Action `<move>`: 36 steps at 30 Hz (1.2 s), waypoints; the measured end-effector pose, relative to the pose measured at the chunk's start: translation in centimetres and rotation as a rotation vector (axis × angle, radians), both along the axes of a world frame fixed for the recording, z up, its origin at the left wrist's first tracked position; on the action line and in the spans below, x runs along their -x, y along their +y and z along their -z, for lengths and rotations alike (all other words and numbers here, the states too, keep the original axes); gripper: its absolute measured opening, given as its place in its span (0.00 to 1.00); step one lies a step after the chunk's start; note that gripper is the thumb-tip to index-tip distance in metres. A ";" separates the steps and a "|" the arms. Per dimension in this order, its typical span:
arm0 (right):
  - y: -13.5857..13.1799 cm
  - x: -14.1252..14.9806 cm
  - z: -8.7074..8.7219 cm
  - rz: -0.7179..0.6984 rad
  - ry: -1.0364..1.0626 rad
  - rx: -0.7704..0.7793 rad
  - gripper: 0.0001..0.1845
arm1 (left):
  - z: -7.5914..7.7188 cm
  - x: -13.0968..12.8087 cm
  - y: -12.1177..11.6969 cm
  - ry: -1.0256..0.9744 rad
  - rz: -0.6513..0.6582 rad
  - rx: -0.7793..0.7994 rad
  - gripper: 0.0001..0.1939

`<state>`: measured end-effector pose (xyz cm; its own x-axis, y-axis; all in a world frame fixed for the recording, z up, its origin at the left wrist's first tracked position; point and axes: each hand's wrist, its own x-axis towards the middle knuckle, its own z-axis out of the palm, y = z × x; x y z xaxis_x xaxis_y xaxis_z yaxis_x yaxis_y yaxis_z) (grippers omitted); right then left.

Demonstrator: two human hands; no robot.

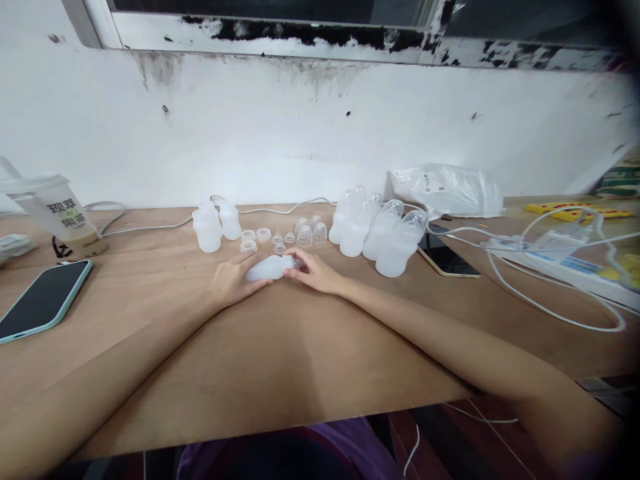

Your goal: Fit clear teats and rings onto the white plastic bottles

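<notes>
At the tabletop [240, 387], the bottle [267, 268] lies sideways — left grip [231, 279] clamped on its body, right grip [315, 273] on its top.

Bare table [260, 360] lies open between the forearms [150, 353]. Farther back, white rings [249, 247], nipples [279, 247] and clear caps [305, 235] block the way, flanked by bottles [393, 259] on both sides; far right, a looped cable [605, 330] obstructs passage.

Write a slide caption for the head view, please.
Left hand and right hand hold a frosted bottle sideways in front of white rings and clear domes.
</notes>
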<state>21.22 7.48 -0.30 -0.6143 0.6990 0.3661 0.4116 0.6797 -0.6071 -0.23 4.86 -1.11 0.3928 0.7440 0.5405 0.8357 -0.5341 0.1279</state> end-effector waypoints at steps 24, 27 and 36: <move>-0.6 1.7 -1.3 -0.022 0.367 1.069 0.15 | -0.5 0.1 0.0 0.312 0.074 -0.248 0.21; -0.4 1.5 -1.0 0.057 0.275 0.900 0.21 | -0.5 0.0 0.1 0.290 0.048 -0.246 0.21; 3.3 -1.5 0.8 0.639 -0.106 -0.417 0.23 | -0.3 -0.2 0.0 0.186 -0.069 -0.202 0.23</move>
<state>22.74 10.80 -1.14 -0.1837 0.7468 0.6392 0.8430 0.4541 -0.2883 -0.07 4.90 -0.78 0.4511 0.6571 0.6039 0.8702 -0.4742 -0.1340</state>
